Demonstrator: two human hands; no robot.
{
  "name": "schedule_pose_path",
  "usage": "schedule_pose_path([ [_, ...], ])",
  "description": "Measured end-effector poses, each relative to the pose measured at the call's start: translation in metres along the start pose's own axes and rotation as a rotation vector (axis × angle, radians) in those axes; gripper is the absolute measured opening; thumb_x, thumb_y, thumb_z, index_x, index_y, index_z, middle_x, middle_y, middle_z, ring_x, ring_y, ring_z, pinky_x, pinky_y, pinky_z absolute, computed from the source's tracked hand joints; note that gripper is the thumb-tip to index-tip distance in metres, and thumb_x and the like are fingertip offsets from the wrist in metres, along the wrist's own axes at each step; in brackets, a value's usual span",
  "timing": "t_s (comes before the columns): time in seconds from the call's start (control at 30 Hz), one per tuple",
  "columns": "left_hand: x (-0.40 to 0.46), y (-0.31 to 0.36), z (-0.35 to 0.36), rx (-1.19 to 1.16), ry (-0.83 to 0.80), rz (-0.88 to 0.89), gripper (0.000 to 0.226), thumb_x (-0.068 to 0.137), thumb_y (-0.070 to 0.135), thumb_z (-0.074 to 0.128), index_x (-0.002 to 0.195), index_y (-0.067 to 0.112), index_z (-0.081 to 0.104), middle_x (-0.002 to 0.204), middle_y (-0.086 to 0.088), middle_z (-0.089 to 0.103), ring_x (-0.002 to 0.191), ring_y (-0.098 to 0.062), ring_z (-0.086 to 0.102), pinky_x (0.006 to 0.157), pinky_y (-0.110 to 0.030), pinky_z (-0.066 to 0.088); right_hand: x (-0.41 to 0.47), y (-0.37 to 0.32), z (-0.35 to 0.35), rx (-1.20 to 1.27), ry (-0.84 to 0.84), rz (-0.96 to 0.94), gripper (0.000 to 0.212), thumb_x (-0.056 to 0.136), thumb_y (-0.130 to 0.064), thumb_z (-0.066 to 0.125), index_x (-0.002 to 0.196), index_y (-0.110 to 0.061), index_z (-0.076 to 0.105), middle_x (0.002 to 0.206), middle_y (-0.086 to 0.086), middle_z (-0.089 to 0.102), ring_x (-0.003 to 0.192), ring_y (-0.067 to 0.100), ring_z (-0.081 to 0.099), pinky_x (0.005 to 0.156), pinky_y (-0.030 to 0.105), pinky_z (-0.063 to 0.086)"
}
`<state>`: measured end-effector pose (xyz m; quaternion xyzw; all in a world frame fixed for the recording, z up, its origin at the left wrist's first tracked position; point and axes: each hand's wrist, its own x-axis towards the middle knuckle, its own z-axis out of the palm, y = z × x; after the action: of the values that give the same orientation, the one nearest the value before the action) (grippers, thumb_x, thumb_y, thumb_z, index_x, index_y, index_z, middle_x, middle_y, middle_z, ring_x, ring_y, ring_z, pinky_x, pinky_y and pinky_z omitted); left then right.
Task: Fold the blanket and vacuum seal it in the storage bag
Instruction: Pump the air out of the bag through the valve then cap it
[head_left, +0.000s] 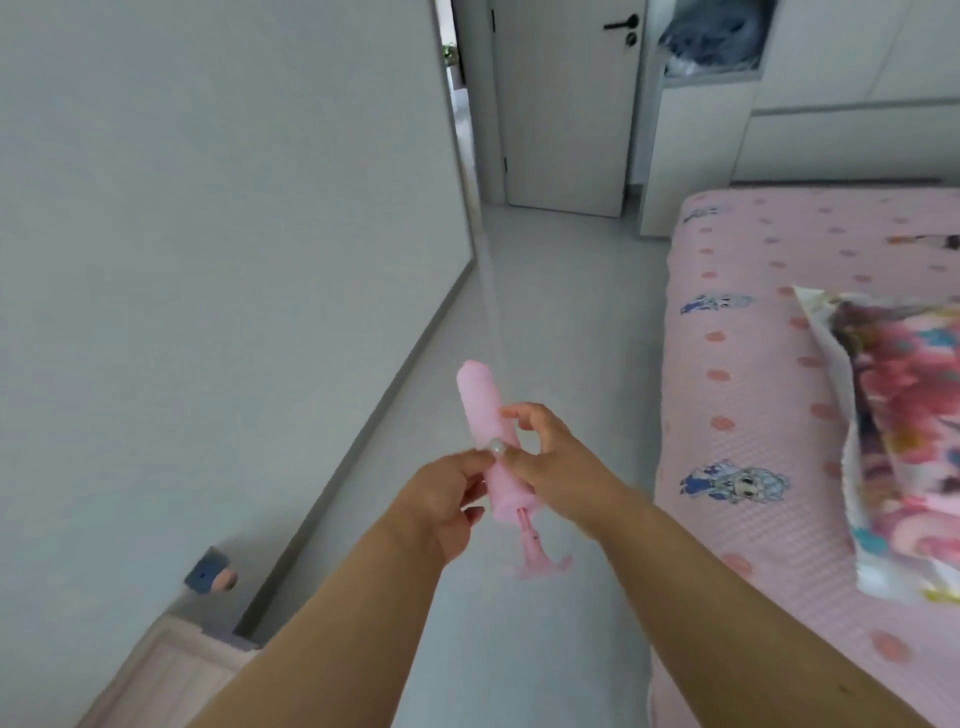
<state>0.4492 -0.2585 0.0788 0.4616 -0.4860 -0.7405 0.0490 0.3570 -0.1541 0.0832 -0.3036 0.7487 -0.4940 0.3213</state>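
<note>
the pink hand pump (491, 441) is held up over the floor (561, 322), handle end down, between both hands. the left hand (447, 506) curls round its lower barrel; the right hand (545, 457) pinches the barrel near a small silver fitting. the vacuum storage bag (904, 431) with the floral blanket lies on the pink bed (737, 395), right.

One head-worn camera looked forward and down, close over both forearms, along a floor (545, 312) running between a wall (208, 208) and a bed (753, 364) toward a door (566, 130).
</note>
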Motion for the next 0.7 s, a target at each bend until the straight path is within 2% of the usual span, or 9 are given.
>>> schedule_pose_path([
  [0.1, 0.042, 0.034, 0.025, 0.074, -0.121, -0.047, 0.032, 0.083, 0.005, 0.054, 0.111, -0.003, 0.067, 0.091, -0.012, 0.069, 0.078, -0.021, 0.057, 0.077, -0.03, 0.038, 0.038, 0.008, -0.021, 0.167, 0.114, 0.126, 0.065, 0.087, -0.039, 0.067, 0.141, -0.025, 0.033, 0.126, -0.003, 0.051, 0.104, 0.019, 0.061, 0.085, 0.033, 0.055],
  [0.17, 0.07, 0.057, 0.04, 0.14, -0.219, -0.07, 0.032, 0.083, 0.006, 0.055, 0.11, -0.004, 0.069, 0.096, -0.015, 0.069, 0.089, -0.026, 0.056, 0.085, -0.035, 0.038, 0.063, 0.015, -0.034, 0.284, 0.152, 0.17, 0.082, 0.079, -0.038, 0.077, 0.144, -0.019, 0.031, 0.119, 0.003, 0.058, 0.1, 0.022, 0.066, 0.084, 0.036, 0.056],
  [0.23, 0.096, 0.079, 0.055, 0.214, -0.315, -0.076, 0.026, 0.086, 0.01, 0.058, 0.106, -0.001, 0.07, 0.09, -0.013, 0.07, 0.083, -0.025, 0.057, 0.08, -0.033, 0.041, 0.084, 0.018, -0.047, 0.316, 0.214, 0.206, 0.092, 0.069, -0.036, 0.083, 0.144, -0.018, 0.032, 0.115, 0.009, 0.061, 0.098, 0.024, 0.067, 0.082, 0.037, 0.057],
  [0.33, 0.129, 0.114, 0.081, 0.363, -0.429, -0.09, 0.02, 0.091, 0.016, 0.056, 0.103, 0.006, 0.068, 0.071, -0.004, 0.064, 0.06, -0.014, 0.046, 0.057, -0.025, 0.032, 0.107, 0.017, -0.063, 0.398, 0.343, 0.246, 0.08, 0.069, -0.017, 0.083, 0.137, -0.016, 0.041, 0.118, 0.01, 0.062, 0.104, 0.024, 0.065, 0.089, 0.041, 0.055],
  [0.4, 0.147, 0.13, 0.106, 0.416, -0.482, -0.11, 0.016, 0.093, 0.02, 0.053, 0.092, 0.01, 0.065, 0.064, -0.002, 0.063, 0.056, -0.013, 0.045, 0.054, -0.025, 0.029, 0.114, 0.018, -0.078, 0.446, 0.443, 0.258, 0.067, 0.071, -0.004, 0.078, 0.13, -0.01, 0.047, 0.119, 0.011, 0.062, 0.106, 0.025, 0.063, 0.093, 0.045, 0.054],
  [0.47, 0.163, 0.14, 0.135, 0.468, -0.522, -0.144, 0.022, 0.095, 0.026, 0.051, 0.086, 0.01, 0.062, 0.068, -0.005, 0.063, 0.058, -0.015, 0.048, 0.055, -0.026, 0.031, 0.118, 0.024, -0.097, 0.468, 0.575, 0.293, 0.053, 0.075, 0.004, 0.07, 0.123, -0.006, 0.051, 0.115, 0.013, 0.063, 0.105, 0.028, 0.062, 0.093, 0.046, 0.053],
  [0.57, 0.183, 0.145, 0.182, 0.547, -0.564, -0.178, 0.029, 0.096, 0.034, 0.05, 0.083, 0.01, 0.058, 0.07, -0.007, 0.065, 0.06, -0.015, 0.05, 0.056, -0.025, 0.036, 0.117, 0.039, -0.129, 0.545, 0.753, 0.379, 0.047, 0.073, 0.004, 0.069, 0.116, -0.004, 0.053, 0.109, 0.015, 0.063, 0.097, 0.028, 0.062, 0.084, 0.042, 0.055],
  [0.63, 0.196, 0.145, 0.218, 0.575, -0.609, -0.193, 0.029, 0.097, 0.034, 0.05, 0.083, 0.01, 0.058, 0.064, -0.006, 0.067, 0.059, -0.015, 0.051, 0.055, -0.024, 0.037, 0.115, 0.054, -0.152, 0.623, 0.874, 0.422, 0.054, 0.065, -0.002, 0.073, 0.116, -0.003, 0.053, 0.106, 0.017, 0.062, 0.09, 0.029, 0.061, 0.076, 0.039, 0.055],
  [0.7, 0.209, 0.144, 0.255, 0.599, -0.653, -0.221, 0.029, 0.097, 0.034, 0.05, 0.083, 0.01, 0.057, 0.068, -0.007, 0.067, 0.06, -0.014, 0.051, 0.056, -0.023, 0.038, 0.113, 0.073, -0.179, 0.701, 1.015, 0.472, 0.061, 0.057, -0.01, 0.072, 0.115, -0.004, 0.053, 0.101, 0.019, 0.062, 0.084, 0.031, 0.061, 0.07, 0.039, 0.054],
])
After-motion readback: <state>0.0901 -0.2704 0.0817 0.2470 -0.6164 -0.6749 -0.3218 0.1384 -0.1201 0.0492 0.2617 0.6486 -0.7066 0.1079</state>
